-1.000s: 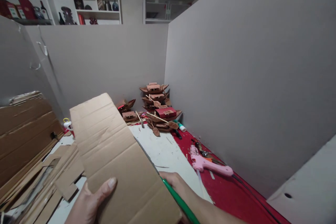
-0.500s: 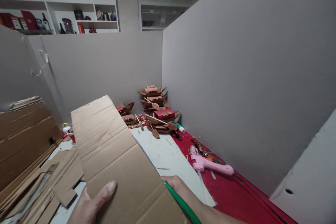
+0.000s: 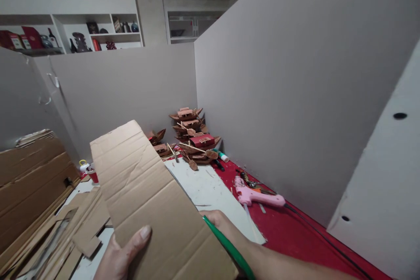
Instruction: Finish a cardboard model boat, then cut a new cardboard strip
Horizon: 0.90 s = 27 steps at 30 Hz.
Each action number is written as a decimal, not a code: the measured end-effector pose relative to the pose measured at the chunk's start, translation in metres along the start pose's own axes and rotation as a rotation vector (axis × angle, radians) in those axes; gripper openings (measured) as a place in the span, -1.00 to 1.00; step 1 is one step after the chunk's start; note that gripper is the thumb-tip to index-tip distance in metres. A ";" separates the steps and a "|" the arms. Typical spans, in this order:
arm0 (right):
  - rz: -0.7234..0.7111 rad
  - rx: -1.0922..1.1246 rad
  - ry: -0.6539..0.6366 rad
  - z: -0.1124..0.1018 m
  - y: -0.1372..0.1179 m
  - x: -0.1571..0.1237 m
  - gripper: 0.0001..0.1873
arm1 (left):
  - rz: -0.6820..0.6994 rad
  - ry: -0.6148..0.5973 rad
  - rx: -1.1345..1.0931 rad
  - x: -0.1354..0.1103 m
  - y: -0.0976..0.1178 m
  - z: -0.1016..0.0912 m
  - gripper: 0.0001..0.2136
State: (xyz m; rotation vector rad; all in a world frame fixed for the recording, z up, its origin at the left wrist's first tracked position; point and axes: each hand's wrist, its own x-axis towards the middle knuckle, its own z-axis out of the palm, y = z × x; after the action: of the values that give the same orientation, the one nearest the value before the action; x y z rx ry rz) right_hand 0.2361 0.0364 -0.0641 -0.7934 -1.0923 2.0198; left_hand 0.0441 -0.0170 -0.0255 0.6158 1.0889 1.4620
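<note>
A long strip of brown corrugated cardboard, creased across its width, leans away from me in the foreground. My left hand grips its lower left side, thumb lying on the face and fingers hidden behind. At the lower right edge, my right hand is curled partly behind the cardboard. A green curved plastic handle runs along this edge against my right hand. The rest of that tool is hidden, so its kind does not show.
Cut cardboard pieces lie at left beside a large cardboard sheet. Small wooden model boats are stacked in the far corner. A pink glue gun with a cord rests on red cloth by the right partition.
My view has shifted slightly, moving the background left. Both hands keep their hold, and the cardboard sits nearly the same, with the left thumb a little farther right in view.
</note>
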 end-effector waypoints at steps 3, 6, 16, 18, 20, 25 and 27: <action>-0.023 -0.020 0.024 0.004 -0.001 0.000 -0.65 | -0.013 0.000 0.013 -0.001 0.001 0.000 -0.17; -0.072 -0.113 0.018 0.003 -0.004 0.002 -0.65 | -0.022 0.000 0.041 0.001 0.004 -0.002 -0.22; -0.496 -0.813 0.132 -0.020 0.002 0.011 -0.65 | -0.161 0.087 0.062 0.019 0.021 -0.031 -0.61; -0.498 -0.820 0.156 -0.021 0.001 0.014 -0.64 | -0.111 0.053 0.082 0.018 0.019 -0.027 -0.54; -0.479 -0.793 0.164 -0.020 -0.001 0.016 -0.63 | -0.021 -0.002 0.095 0.016 0.015 -0.021 -0.46; -0.469 -0.755 0.103 -0.012 -0.006 0.008 -0.57 | 0.006 -0.057 0.097 0.021 0.015 -0.019 -0.49; -0.488 -0.785 0.110 -0.008 -0.008 0.003 -0.50 | -0.084 -0.026 0.111 0.025 0.020 -0.024 -0.62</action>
State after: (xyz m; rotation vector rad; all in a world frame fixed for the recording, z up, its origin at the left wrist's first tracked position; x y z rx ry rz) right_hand 0.2430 0.0455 -0.0615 -0.8788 -1.8328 1.1096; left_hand 0.0095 0.0017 -0.0235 0.6572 1.1678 1.3244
